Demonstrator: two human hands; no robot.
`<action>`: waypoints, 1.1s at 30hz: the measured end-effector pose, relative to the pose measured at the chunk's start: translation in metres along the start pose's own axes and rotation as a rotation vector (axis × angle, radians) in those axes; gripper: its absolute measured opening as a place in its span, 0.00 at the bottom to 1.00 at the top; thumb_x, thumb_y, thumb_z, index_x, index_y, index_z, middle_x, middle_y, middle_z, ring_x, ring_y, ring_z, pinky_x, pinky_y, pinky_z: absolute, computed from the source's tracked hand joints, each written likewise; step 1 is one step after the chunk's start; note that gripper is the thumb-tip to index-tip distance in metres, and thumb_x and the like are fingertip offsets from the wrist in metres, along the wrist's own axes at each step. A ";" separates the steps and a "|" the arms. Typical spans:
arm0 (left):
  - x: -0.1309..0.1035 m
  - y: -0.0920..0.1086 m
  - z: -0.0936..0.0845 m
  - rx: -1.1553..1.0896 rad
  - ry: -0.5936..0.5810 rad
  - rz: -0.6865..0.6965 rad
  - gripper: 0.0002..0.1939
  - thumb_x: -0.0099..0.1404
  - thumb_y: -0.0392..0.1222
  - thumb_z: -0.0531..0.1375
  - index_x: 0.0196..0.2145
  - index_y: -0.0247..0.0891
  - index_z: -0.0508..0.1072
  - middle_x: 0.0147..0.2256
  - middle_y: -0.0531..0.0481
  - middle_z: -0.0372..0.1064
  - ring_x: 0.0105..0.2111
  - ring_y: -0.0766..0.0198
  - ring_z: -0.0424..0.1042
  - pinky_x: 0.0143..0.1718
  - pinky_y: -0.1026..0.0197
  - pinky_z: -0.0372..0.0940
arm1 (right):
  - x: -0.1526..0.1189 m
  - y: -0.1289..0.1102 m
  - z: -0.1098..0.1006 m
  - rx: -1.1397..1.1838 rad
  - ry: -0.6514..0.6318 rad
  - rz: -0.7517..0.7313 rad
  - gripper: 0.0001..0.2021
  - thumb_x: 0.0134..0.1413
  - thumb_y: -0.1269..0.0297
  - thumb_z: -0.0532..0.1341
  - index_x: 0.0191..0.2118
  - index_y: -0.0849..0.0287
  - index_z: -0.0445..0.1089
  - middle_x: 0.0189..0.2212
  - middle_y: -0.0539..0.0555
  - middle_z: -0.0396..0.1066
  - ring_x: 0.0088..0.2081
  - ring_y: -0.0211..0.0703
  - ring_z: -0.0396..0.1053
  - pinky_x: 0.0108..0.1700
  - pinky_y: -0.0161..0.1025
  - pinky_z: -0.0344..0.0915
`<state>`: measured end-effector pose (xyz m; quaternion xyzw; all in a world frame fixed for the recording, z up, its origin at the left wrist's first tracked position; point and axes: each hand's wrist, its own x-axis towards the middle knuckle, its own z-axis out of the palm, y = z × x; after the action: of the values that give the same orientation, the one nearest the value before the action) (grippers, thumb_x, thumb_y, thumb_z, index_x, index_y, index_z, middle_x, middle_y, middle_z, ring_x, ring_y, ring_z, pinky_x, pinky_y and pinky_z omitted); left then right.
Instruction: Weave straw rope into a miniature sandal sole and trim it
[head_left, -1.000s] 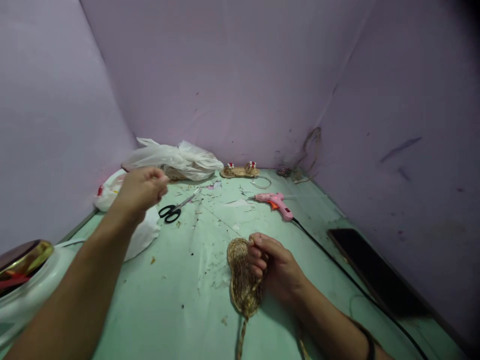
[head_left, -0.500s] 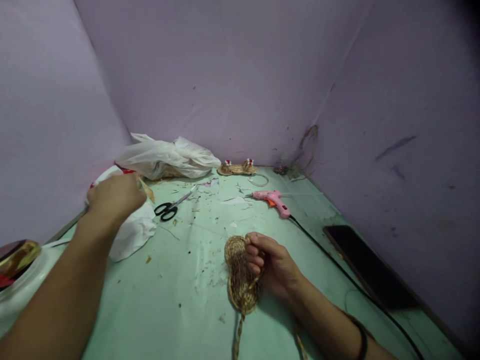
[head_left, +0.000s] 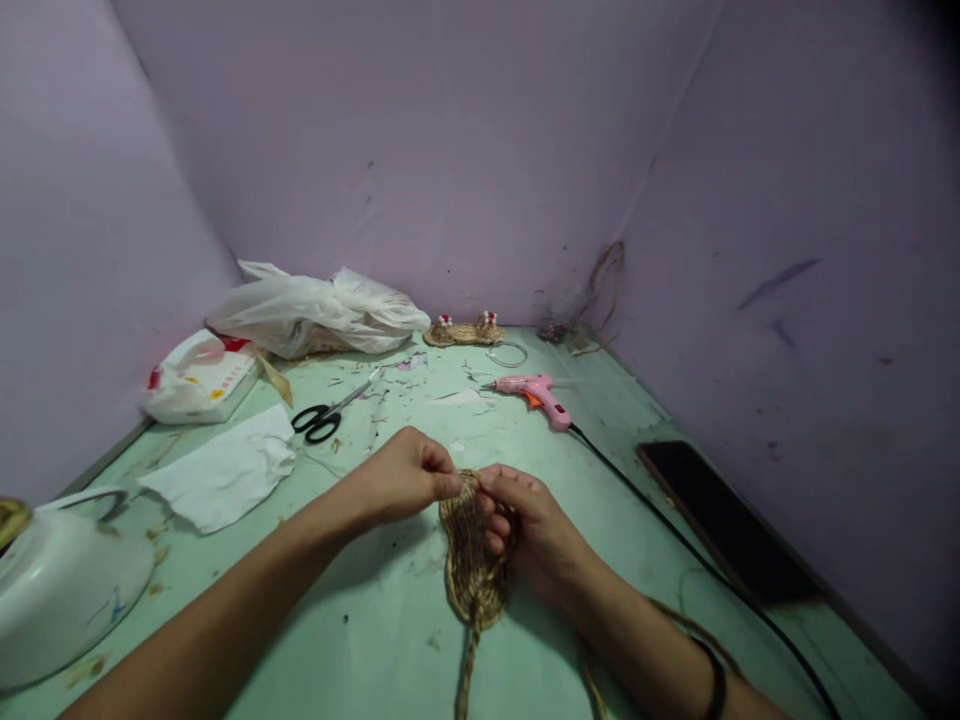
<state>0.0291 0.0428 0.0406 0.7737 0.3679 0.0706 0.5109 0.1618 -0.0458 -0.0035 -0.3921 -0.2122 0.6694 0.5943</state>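
A small sole-shaped piece of coiled straw cord [head_left: 466,560] lies in front of me, its far end between my two hands. My left hand [head_left: 416,475] pinches that far end from the left with thumb and forefinger. My right hand [head_left: 540,525] grips the same end from the right, its other fingers curled over the piece. A twisted cord tail [head_left: 466,670] runs from the near end toward me. Another length of cord passes under my right forearm. Whether a fine thread is between the fingertips is too small to tell.
Behind lie black-handled scissors [head_left: 330,415], a pink glue gun [head_left: 532,392] with a black cable, a wire ring [head_left: 508,354] and straw slippers [head_left: 463,333]. Left are a white cloth [head_left: 225,470], a box [head_left: 225,385], a plastic bag [head_left: 322,315] and a white container [head_left: 75,590]. A phone [head_left: 727,520] is right.
My left hand has come back from the box at the far left and now pinches the end of the straw piece. My right hand keeps its grip; the view has shifted slightly.
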 end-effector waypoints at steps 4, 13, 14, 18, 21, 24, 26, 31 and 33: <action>-0.005 0.010 -0.006 0.084 0.007 -0.002 0.09 0.49 0.41 0.57 0.18 0.32 0.68 0.15 0.59 0.51 0.18 0.73 0.49 0.20 0.67 0.47 | 0.000 0.002 0.001 -0.052 0.088 -0.057 0.10 0.40 0.64 0.64 0.20 0.62 0.64 0.11 0.43 0.58 0.11 0.26 0.49 0.13 0.26 0.51; -0.011 0.019 -0.005 0.311 0.130 0.027 0.11 0.51 0.41 0.55 0.20 0.33 0.73 0.16 0.54 0.62 0.19 0.69 0.57 0.22 0.66 0.52 | 0.001 0.004 0.000 -0.121 0.209 -0.111 0.08 0.38 0.65 0.65 0.22 0.63 0.67 0.13 0.45 0.63 0.11 0.26 0.52 0.12 0.26 0.56; -0.011 0.018 -0.005 0.338 0.133 0.029 0.11 0.51 0.41 0.55 0.21 0.33 0.74 0.17 0.53 0.63 0.19 0.69 0.58 0.22 0.66 0.52 | 0.002 0.003 -0.001 -0.102 0.203 -0.108 0.08 0.38 0.64 0.65 0.22 0.63 0.67 0.13 0.45 0.62 0.11 0.26 0.53 0.13 0.26 0.56; -0.010 0.013 -0.006 0.421 0.155 0.034 0.12 0.52 0.41 0.54 0.22 0.33 0.75 0.18 0.51 0.65 0.20 0.68 0.59 0.23 0.65 0.53 | 0.002 -0.002 -0.001 0.040 0.135 -0.012 0.08 0.37 0.65 0.66 0.23 0.65 0.68 0.12 0.43 0.59 0.12 0.25 0.51 0.13 0.24 0.53; -0.009 0.012 -0.007 0.426 0.176 0.041 0.12 0.51 0.41 0.54 0.22 0.33 0.74 0.18 0.51 0.64 0.19 0.69 0.59 0.22 0.66 0.52 | 0.001 -0.005 -0.001 0.116 0.088 0.057 0.09 0.36 0.66 0.66 0.24 0.66 0.69 0.13 0.43 0.58 0.12 0.24 0.48 0.13 0.23 0.51; -0.009 0.014 -0.009 0.402 0.192 0.043 0.11 0.51 0.41 0.54 0.22 0.33 0.74 0.18 0.52 0.64 0.19 0.69 0.59 0.22 0.66 0.53 | 0.002 -0.005 -0.001 0.105 0.064 0.069 0.08 0.37 0.67 0.66 0.23 0.67 0.68 0.12 0.43 0.56 0.12 0.24 0.48 0.13 0.23 0.52; -0.010 0.015 -0.009 0.394 0.196 0.039 0.11 0.50 0.41 0.54 0.22 0.33 0.74 0.18 0.52 0.65 0.20 0.69 0.59 0.22 0.66 0.53 | 0.002 -0.004 -0.002 0.083 0.063 0.080 0.08 0.38 0.66 0.66 0.22 0.66 0.68 0.12 0.43 0.57 0.12 0.24 0.49 0.13 0.23 0.53; -0.011 0.018 -0.011 0.412 0.207 0.042 0.10 0.50 0.40 0.54 0.21 0.34 0.74 0.17 0.52 0.64 0.20 0.68 0.60 0.23 0.66 0.54 | 0.002 -0.001 -0.003 0.010 0.139 0.074 0.07 0.41 0.67 0.65 0.27 0.66 0.71 0.26 0.53 0.72 0.15 0.25 0.59 0.12 0.22 0.54; -0.012 0.019 -0.013 0.431 0.200 0.041 0.10 0.50 0.39 0.54 0.20 0.34 0.74 0.17 0.52 0.64 0.20 0.68 0.60 0.23 0.66 0.54 | 0.002 -0.001 -0.003 -0.004 0.176 0.069 0.06 0.42 0.67 0.64 0.27 0.65 0.72 0.33 0.57 0.73 0.18 0.27 0.64 0.11 0.22 0.55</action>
<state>0.0232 0.0404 0.0658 0.8613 0.4074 0.0775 0.2935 0.1648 -0.0446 -0.0052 -0.4577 -0.1466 0.6520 0.5865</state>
